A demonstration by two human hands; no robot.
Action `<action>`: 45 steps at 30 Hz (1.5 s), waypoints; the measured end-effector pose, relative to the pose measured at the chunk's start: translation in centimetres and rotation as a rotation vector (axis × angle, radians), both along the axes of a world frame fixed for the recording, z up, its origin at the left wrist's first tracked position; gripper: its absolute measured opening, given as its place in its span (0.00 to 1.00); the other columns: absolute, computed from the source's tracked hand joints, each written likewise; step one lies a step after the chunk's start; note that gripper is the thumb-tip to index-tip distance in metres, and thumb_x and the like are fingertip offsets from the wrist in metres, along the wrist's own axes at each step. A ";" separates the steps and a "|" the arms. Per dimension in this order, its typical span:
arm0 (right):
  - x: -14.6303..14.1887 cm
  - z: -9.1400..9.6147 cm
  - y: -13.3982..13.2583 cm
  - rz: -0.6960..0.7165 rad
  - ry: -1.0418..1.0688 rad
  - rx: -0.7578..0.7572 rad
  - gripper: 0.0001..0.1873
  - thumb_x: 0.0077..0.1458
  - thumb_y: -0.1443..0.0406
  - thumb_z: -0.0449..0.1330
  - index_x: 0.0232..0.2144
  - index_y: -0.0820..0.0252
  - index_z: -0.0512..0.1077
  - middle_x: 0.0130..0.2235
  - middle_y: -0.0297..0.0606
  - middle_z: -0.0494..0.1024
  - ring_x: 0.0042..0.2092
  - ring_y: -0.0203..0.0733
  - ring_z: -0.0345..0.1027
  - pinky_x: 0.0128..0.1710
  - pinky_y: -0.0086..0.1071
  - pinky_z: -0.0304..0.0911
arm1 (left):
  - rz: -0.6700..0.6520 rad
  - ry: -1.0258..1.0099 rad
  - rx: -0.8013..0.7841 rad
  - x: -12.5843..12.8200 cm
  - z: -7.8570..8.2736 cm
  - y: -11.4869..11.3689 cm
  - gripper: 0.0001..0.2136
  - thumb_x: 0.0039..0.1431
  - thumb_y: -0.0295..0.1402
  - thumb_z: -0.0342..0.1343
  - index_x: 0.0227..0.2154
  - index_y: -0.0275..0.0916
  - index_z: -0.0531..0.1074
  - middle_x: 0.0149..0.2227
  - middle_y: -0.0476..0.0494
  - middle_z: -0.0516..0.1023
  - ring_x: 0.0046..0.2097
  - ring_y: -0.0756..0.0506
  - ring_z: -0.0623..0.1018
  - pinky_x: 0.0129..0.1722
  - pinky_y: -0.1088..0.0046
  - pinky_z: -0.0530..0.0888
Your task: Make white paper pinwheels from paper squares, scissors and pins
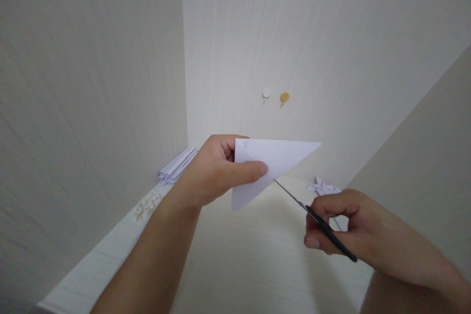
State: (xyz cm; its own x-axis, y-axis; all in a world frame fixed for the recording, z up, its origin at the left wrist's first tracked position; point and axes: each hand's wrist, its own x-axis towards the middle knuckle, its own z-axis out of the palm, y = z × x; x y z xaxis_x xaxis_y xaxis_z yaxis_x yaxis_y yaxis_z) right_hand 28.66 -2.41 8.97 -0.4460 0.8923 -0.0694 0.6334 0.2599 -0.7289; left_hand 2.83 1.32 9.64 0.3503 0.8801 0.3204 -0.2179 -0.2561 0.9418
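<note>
My left hand (215,169) is closed on a white sheet of paper folded into a triangle (274,159), with the thumb pressed across its front, and holds it up above the pale desk (239,255). My right hand (353,228) grips a pair of black-handled scissors (318,221). The thin metal blades point up and left, and their tip meets the lower edge of the folded paper. Whether the blades are apart I cannot make out.
A stack of folded white papers (177,166) lies against the back left corner. Small paper scraps (147,204) are scattered on the desk at the left. A cut paper piece (324,187) lies behind my right hand. A white pin (266,93) and a yellow pin (284,97) sit on the back wall.
</note>
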 end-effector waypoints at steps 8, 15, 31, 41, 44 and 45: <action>0.2 -0.3 0.1 0.027 -0.014 0.001 0.19 0.48 0.53 0.71 0.20 0.60 0.73 0.21 0.29 0.65 0.25 0.32 0.54 0.23 0.27 0.52 | -0.014 0.038 -0.024 -0.1 0.4 -0.3 0.07 0.46 0.29 0.67 0.29 0.33 0.79 0.26 0.47 0.79 0.25 0.51 0.74 0.23 0.79 0.69; 0.4 -0.4 0.2 0.017 -0.050 -0.015 0.20 0.49 0.53 0.70 0.20 0.60 0.71 0.20 0.28 0.62 0.25 0.32 0.52 0.23 0.28 0.50 | -0.037 0.074 -0.004 -0.3 0.8 -0.4 0.05 0.47 0.28 0.66 0.27 0.33 0.77 0.25 0.47 0.79 0.25 0.51 0.74 0.23 0.79 0.69; 0.5 -0.4 0.0 0.038 -0.091 0.038 0.24 0.51 0.50 0.69 0.18 0.59 0.67 0.20 0.28 0.59 0.25 0.33 0.50 0.22 0.28 0.48 | 0.000 0.212 -0.022 -0.5 1.2 -0.7 0.05 0.43 0.28 0.65 0.26 0.35 0.75 0.23 0.49 0.76 0.23 0.51 0.73 0.19 0.79 0.67; 0.4 -0.3 -0.1 0.020 -0.103 0.023 0.26 0.50 0.48 0.68 0.18 0.59 0.64 0.21 0.28 0.57 0.25 0.33 0.49 0.23 0.29 0.48 | 0.003 0.215 -0.023 -0.5 1.4 -0.8 0.06 0.43 0.28 0.65 0.25 0.35 0.75 0.23 0.49 0.76 0.24 0.51 0.73 0.20 0.79 0.67; 0.3 -0.1 -0.1 0.021 -0.091 0.007 0.25 0.50 0.48 0.68 0.18 0.59 0.65 0.21 0.28 0.57 0.25 0.33 0.49 0.23 0.29 0.47 | -0.007 0.203 -0.026 -0.6 1.4 -0.8 0.06 0.43 0.28 0.65 0.25 0.34 0.75 0.23 0.49 0.76 0.24 0.51 0.73 0.20 0.79 0.67; 0.3 -0.1 -0.1 0.021 -0.095 0.005 0.25 0.51 0.48 0.68 0.18 0.59 0.65 0.21 0.28 0.57 0.25 0.33 0.49 0.23 0.29 0.47 | -0.010 0.202 -0.027 -0.6 1.3 -0.8 0.06 0.43 0.29 0.65 0.25 0.35 0.75 0.23 0.49 0.76 0.24 0.51 0.72 0.20 0.79 0.67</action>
State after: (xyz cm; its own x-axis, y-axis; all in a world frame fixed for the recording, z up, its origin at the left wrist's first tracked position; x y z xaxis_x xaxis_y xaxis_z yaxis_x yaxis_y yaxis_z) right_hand 28.94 -2.55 8.85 -0.4561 0.8833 -0.1079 0.6942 0.2773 -0.6643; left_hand 2.26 0.52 10.99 0.4138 0.8835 0.2194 -0.0261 -0.2294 0.9730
